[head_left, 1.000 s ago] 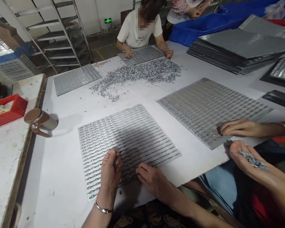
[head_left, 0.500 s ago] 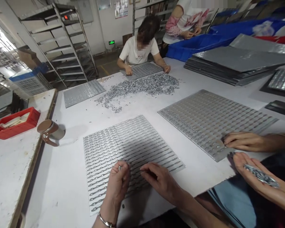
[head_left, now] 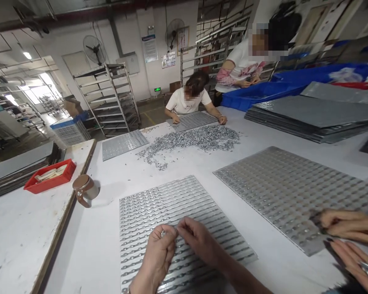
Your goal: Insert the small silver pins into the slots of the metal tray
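Observation:
A grey sheet (head_left: 153, 204) with rows of small shiny raised pieces lies in front of me on the white table. Over its middle, my left hand (head_left: 159, 253) is closed round small metal pieces (head_left: 163, 233), a bit of which shows between thumb and curled fingers. My right hand (head_left: 199, 241) pinches thumb and finger together right at the left fingertips; whatever the pinch holds is hidden. Beyond the sheet spreads a loose heap of small silvery metal pieces (head_left: 196, 138).
To the right, a co-worker's hands (head_left: 349, 224) work at another sheet (head_left: 282, 188). A brown-lidded mug (head_left: 87, 188) and red tray (head_left: 61, 177) stand left. Stacked sheets (head_left: 322, 114) and blue bins (head_left: 260, 96) are at back right. Another person (head_left: 188, 100) sits beyond the heap.
My right hand has moved left to meet my left hand's fingertips. The view has tilted up, so the table sits lower in the picture.

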The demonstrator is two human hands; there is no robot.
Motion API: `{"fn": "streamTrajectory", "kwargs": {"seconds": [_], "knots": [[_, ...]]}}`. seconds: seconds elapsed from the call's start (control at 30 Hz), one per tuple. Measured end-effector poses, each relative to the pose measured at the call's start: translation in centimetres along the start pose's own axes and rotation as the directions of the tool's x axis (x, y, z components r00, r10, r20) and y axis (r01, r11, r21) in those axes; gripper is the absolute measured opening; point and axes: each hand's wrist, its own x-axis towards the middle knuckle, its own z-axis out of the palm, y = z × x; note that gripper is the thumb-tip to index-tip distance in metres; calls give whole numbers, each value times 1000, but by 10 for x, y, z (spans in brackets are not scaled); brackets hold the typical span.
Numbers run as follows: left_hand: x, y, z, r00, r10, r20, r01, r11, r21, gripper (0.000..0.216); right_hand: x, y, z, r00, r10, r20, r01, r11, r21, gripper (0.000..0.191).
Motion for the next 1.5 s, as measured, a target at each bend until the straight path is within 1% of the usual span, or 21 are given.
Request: {"fn": "streamTrajectory", "kwargs": {"seconds": [0.07, 0.1, 0.13, 0.17, 0.2, 0.27, 0.33, 0.4, 0.5, 0.67, 0.77, 0.83, 0.9, 0.97, 1.03, 1.1, 1.17, 1.23, 1.27, 1.37, 1.5], "knots": [[13, 20, 3, 994, -76, -82, 68, 993, -94, 18, 30, 3, -7, 992, -77, -98, 65, 992, -112, 29], [20, 31, 3, 986, -110, -126, 92, 985, -143, 9, 48, 5, -11, 986, -88, -141, 63, 982, -176, 29], [28, 42, 3, 979, -123, -162, 94, 980, -176, 6, 67, 8, -15, 981, -83, -176, 37, 967, -252, 28], [35, 52, 1, 975, -120, -186, 85, 979, -184, 9, 87, 11, -18, 978, -75, -195, 5, 940, -342, 26], [43, 60, -1, 975, -108, -192, 73, 981, -181, 12, 107, 14, -20, 981, -55, -186, -32, 901, -432, 24], [58, 70, -9, 982, -56, -181, 28, 988, -151, 13, 144, 22, -18, 985, -20, -171, -70, 859, -507, 21], [71, 72, -20, 988, 10, -157, -27, 993, -111, 9, 172, 30, -11, 988, 16, -155, -100, 830, -549, 20], [81, 71, -31, 990, 62, -130, -71, 995, -64, 5, 192, 38, -2, 989, 47, -142, -123, 797, -591, 21], [91, 70, -45, 995, 73, -74, -74, 997, -5, 18, 207, 45, 6, 990, 72, -125, -136, 753, -644, 22], [106, 77, -55, 998, 56, -2, -56, 998, 18, 31, 215, 50, 8, 993, 78, -92, -120, 717, -686, 21], [114, 82, -52, 998, 57, -16, -57, 998, -7, 28, 217, 51, 8, 992, 66, -103, -119, 720, -684, 17], [117, 84, -49, 997, 47, -57, -49, 998, -34, 21, 217, 50, 8, 991, 53, -125, -123, 736, -666, 16], [117, 86, -45, 995, 37, -90, -41, 998, -48, 15, 215, 47, 6, 989, 34, -141, -116, 765, -634, 19], [116, 86, -42, 996, 42, -76, -45, 998, -38, 17, 210, 42, 2, 989, 8, -147, -94, 803, -588, 20], [114, 85, -38, 997, 65, -29, -65, 998, -11, 23, 199, 35, -1, 989, -25, -146, -57, 844, -533, 16], [111, 84, -34, 995, 93, 22, -94, 995, 29, 30, 183, 26, -3, 993, -78, -89, 33, 905, -424, 18], [108, 82, -28, 990, 116, 76, -122, 989, 83, 36, 167, 17, -1, 990, -140, 25, 141, 953, -267, 20], [106, 80, -22, 984, 130, 126, -147, 979, 139, 38, 152, 8, 1, 976, -189, 111, 205, 967, -154, 19], [105, 79, -19, 981, 134, 140, -157, 974, 163, 38, 146, 3, 2, 973, -196, 120, 213, 967, -142, 18], [102, 75, -14, 977, 166, 133, -191, 960, 206, 37, 137, -7, 5, 981, -175, 88, 187, 970, -155, 17], [101, 65, -11, 972, 213, 94, -231, 940, 253, 35, 132, -9, 10, 997, -53, 51, 61, 982, -181, 16]]}}
